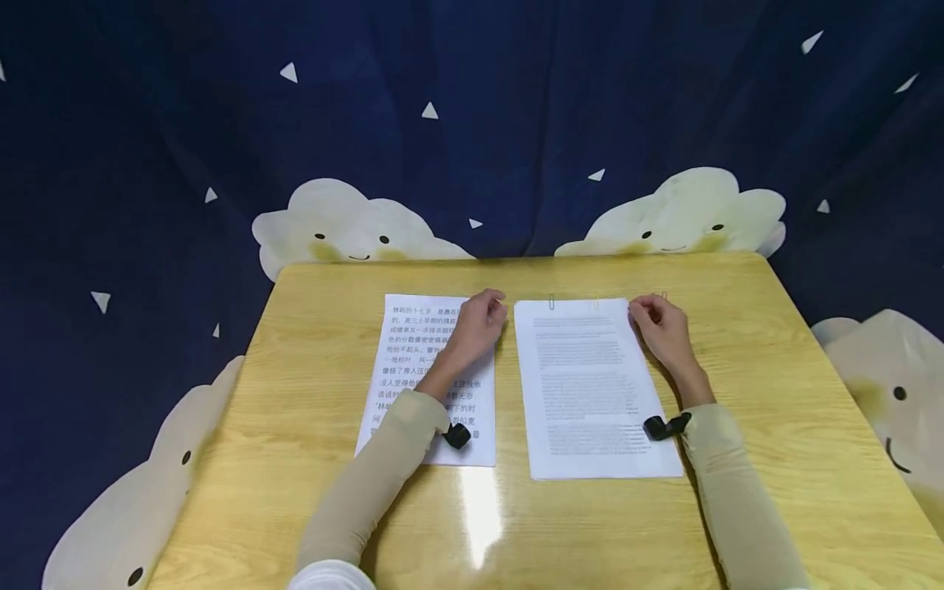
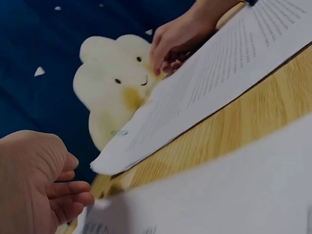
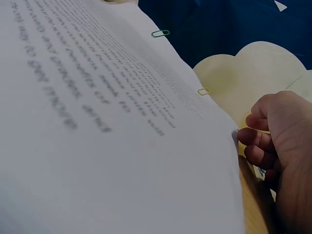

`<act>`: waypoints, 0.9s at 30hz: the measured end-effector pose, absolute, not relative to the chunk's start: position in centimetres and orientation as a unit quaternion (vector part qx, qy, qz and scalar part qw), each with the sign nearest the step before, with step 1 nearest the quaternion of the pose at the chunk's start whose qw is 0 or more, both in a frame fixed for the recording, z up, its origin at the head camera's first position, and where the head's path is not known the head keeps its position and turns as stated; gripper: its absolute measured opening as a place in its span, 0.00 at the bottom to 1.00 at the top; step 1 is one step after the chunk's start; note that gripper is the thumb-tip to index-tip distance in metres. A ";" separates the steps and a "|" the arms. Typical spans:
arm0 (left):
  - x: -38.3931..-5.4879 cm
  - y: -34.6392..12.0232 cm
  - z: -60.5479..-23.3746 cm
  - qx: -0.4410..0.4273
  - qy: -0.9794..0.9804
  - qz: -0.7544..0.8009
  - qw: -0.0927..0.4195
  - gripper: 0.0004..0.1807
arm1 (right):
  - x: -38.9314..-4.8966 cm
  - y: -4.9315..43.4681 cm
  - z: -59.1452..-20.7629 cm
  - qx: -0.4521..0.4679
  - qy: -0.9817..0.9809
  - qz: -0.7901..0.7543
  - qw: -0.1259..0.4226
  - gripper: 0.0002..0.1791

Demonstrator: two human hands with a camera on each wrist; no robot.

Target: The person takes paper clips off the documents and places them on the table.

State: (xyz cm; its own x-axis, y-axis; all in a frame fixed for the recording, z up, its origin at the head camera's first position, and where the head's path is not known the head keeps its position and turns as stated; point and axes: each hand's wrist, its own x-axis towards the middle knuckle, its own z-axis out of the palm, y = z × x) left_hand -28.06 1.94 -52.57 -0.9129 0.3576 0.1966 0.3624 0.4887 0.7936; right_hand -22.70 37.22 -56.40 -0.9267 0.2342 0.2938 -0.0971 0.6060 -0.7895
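A printed stack of paper (image 1: 590,385) lies on the right, with a green paper clip (image 3: 160,33) and a yellow paper clip (image 3: 204,91) on its top edge. My right hand (image 1: 661,328) is at the stack's upper right corner, fingers bent, fingertips at the paper's edge; no grip on the sheets shows. Just beyond that hand is another paper clip (image 1: 664,296), mostly hidden. To the left lies a sheet with larger print (image 1: 394,369). Over its upper right edge is my left hand (image 1: 478,324), fingers loosely curled, holding nothing visible. The left forearm hides part of that sheet.
Both papers lie on a light wooden table (image 1: 310,352). Behind its far edge hangs a dark blue curtain (image 1: 516,98) with white clouds and triangles. A strip of table separates the papers. Small black cameras are strapped to both wrists.
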 end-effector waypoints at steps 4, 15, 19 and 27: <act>-27.8 3.6 -52.2 -0.210 -0.882 -0.421 -0.018 0.18 | -22.6 37.3 -56.5 -0.037 -0.882 0.435 0.179 0.16; -27.6 5.3 -52.5 -0.211 -0.871 -0.442 -0.048 0.15 | -22.4 37.0 -56.8 -0.034 -0.891 0.421 0.167 0.16; -27.3 5.7 -53.0 -0.233 -0.860 -0.453 -0.036 0.13 | -22.3 36.9 -56.8 -0.038 -0.895 0.414 0.161 0.16; -26.9 6.5 -53.8 -0.222 -0.840 -0.495 -0.010 0.11 | -22.2 37.0 -57.0 -0.031 -0.898 0.408 0.162 0.17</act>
